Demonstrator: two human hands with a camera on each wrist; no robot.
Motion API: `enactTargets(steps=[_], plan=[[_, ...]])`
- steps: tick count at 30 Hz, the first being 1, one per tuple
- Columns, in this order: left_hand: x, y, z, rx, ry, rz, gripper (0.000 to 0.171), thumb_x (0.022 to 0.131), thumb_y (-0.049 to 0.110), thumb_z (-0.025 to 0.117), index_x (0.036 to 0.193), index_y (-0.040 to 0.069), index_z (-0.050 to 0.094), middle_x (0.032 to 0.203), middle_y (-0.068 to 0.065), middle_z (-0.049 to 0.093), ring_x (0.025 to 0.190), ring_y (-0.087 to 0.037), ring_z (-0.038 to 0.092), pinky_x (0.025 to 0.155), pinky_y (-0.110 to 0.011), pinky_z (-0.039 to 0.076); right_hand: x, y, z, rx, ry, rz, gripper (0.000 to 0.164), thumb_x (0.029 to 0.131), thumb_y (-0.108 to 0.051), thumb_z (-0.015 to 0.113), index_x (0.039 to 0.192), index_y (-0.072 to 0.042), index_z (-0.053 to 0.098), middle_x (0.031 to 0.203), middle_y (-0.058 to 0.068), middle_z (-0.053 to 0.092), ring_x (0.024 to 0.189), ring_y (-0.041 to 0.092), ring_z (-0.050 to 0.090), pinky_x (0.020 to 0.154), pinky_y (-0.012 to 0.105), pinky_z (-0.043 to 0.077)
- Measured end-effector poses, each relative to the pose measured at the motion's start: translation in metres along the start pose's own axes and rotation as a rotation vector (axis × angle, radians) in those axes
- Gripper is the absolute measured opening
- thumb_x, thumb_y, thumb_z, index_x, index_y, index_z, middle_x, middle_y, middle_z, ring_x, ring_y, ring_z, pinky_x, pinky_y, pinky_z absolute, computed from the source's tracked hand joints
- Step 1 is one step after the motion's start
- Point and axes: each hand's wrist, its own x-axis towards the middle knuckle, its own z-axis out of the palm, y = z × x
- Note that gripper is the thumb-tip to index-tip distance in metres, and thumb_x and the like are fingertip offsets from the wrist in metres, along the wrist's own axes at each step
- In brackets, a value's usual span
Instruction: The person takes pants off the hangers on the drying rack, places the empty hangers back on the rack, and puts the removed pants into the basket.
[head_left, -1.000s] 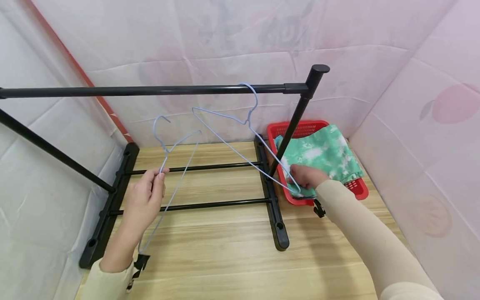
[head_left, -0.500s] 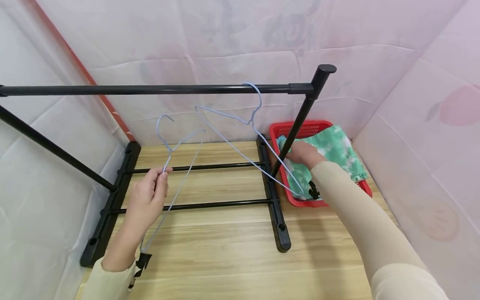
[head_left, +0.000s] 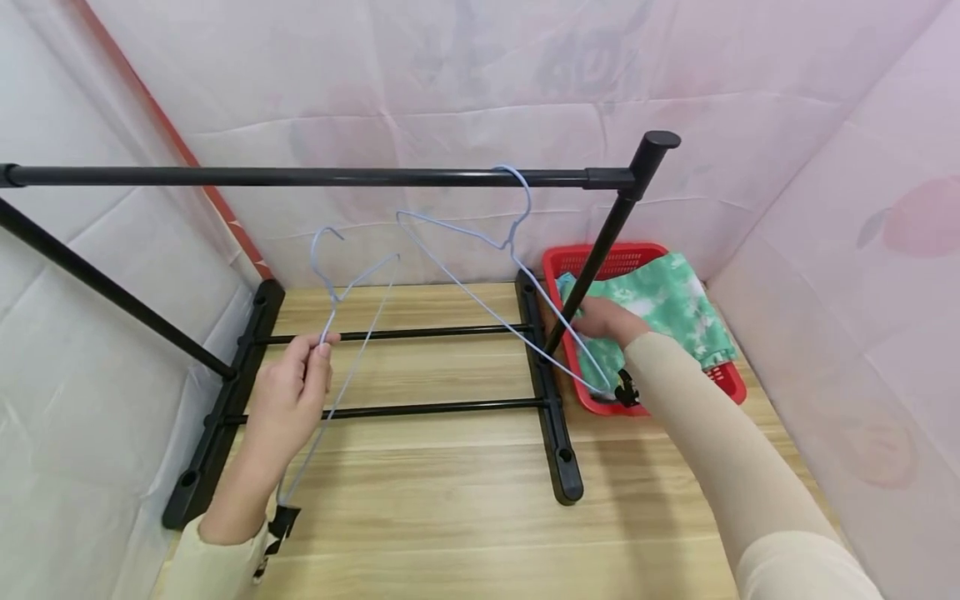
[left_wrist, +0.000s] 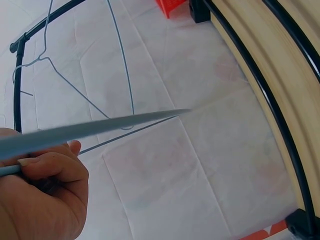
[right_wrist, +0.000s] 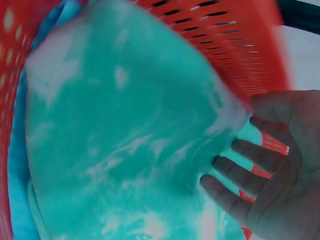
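My left hand point(head_left: 292, 392) pinches a thin light-blue wire hanger point(head_left: 327, 308) just below its hook; in the left wrist view the wire crosses close before the camera. A second blue hanger point(head_left: 480, 298) hangs by its hook from the black rail point(head_left: 337, 177) of a clothes rack. At the right, my right hand point(head_left: 611, 322) reaches into a red plastic basket point(head_left: 637, 250). There it pinches the edge of a green-and-white tie-dye cloth point(right_wrist: 125, 125) between thumb and index finger, the other fingers spread along the cloth. A bright blue fabric point(right_wrist: 20, 175) shows beneath it.
The rack's right post point(head_left: 603, 242) rises between the hanging hanger and the basket. Its black feet point(head_left: 551, 417) and two low crossbars point(head_left: 442, 408) stand on a wood-grain surface point(head_left: 450, 517). Pale sheeting point(head_left: 322, 75) encloses the back and sides.
My right hand has moved from the basket's front part back and leftward along the cloth. My left hand stays nearly still with its hanger. The head view has shifted slightly.
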Motion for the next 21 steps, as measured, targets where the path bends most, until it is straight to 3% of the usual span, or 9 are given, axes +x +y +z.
enactTargets(steps=[2, 7, 9, 11, 14, 16, 18, 21], plan=[[-0.001, 0.0, -0.001, -0.005, 0.002, -0.005, 0.021, 0.105, 0.008, 0.049, 0.111, -0.002, 0.067, 0.061, 0.004, 0.052, 0.047, -0.006, 0.042, 0.042, -0.017, 0.033, -0.007, 0.0, -0.005, 0.138, 0.06, -0.062, 0.041, 0.104, -0.025, 0.048, 0.136, 0.0, 0.055, 0.138, 0.029, 0.053, 0.127, 0.044, 0.05, 0.103, 0.06, 0.041], [-0.002, 0.0, -0.001, -0.037, -0.001, 0.01, 0.02, 0.104, 0.007, 0.05, 0.111, 0.001, 0.067, 0.061, 0.005, 0.05, 0.047, -0.005, 0.041, 0.043, -0.017, 0.033, -0.031, -0.011, -0.028, 0.717, 0.164, -0.198, 0.068, 0.105, -0.057, 0.025, 0.147, -0.008, 0.047, 0.144, 0.024, 0.051, 0.13, 0.041, 0.051, 0.105, 0.059, 0.041], [-0.002, 0.0, -0.001, -0.048, 0.003, 0.018, 0.019, 0.104, 0.006, 0.05, 0.111, 0.001, 0.067, 0.061, 0.006, 0.05, 0.047, -0.005, 0.041, 0.043, -0.017, 0.032, -0.043, -0.022, -0.039, 0.928, 0.191, -0.293, 0.071, 0.103, -0.062, 0.02, 0.149, -0.013, 0.045, 0.142, 0.02, 0.054, 0.13, 0.037, 0.052, 0.106, 0.053, 0.042], [-0.002, 0.002, -0.002, -0.054, 0.004, 0.02, 0.019, 0.104, 0.006, 0.05, 0.111, 0.001, 0.067, 0.062, 0.006, 0.05, 0.047, -0.005, 0.041, 0.043, -0.017, 0.033, -0.054, -0.033, -0.047, 1.062, 0.217, -0.443, 0.07, 0.103, -0.063, 0.021, 0.148, -0.015, 0.046, 0.137, 0.018, 0.058, 0.128, 0.034, 0.053, 0.104, 0.045, 0.044], [-0.001, 0.004, -0.002, -0.063, 0.007, 0.018, 0.019, 0.104, 0.006, 0.051, 0.111, 0.001, 0.067, 0.062, 0.006, 0.05, 0.048, -0.005, 0.041, 0.043, -0.017, 0.033, -0.066, -0.051, -0.054, 1.192, 0.205, -0.649, 0.061, 0.105, -0.056, 0.031, 0.145, -0.013, 0.048, 0.131, 0.015, 0.063, 0.123, 0.03, 0.056, 0.103, 0.038, 0.047], [-0.001, 0.005, -0.003, -0.071, 0.009, 0.02, 0.019, 0.104, 0.006, 0.051, 0.111, 0.001, 0.067, 0.062, 0.006, 0.05, 0.048, -0.005, 0.041, 0.043, -0.017, 0.033, -0.07, -0.061, -0.056, 1.227, 0.198, -0.721, 0.053, 0.107, -0.048, 0.036, 0.141, -0.01, 0.05, 0.125, 0.015, 0.065, 0.118, 0.029, 0.058, 0.102, 0.037, 0.049], [0.0, 0.007, -0.004, -0.086, 0.011, 0.023, 0.019, 0.103, 0.005, 0.051, 0.112, 0.001, 0.067, 0.062, 0.006, 0.05, 0.048, -0.005, 0.041, 0.043, -0.017, 0.032, -0.071, -0.069, -0.057, 1.239, 0.206, -0.734, 0.043, 0.109, -0.038, 0.038, 0.135, -0.007, 0.053, 0.117, 0.015, 0.066, 0.11, 0.028, 0.061, 0.1, 0.037, 0.051], [0.002, 0.009, -0.005, -0.098, 0.013, 0.033, 0.019, 0.103, 0.004, 0.051, 0.112, 0.0, 0.068, 0.062, 0.006, 0.051, 0.048, -0.006, 0.042, 0.043, -0.017, 0.033, -0.071, -0.075, -0.054, 1.218, 0.267, -0.683, 0.032, 0.109, -0.031, 0.041, 0.122, -0.006, 0.058, 0.101, 0.012, 0.066, 0.095, 0.024, 0.063, 0.093, 0.035, 0.053]])
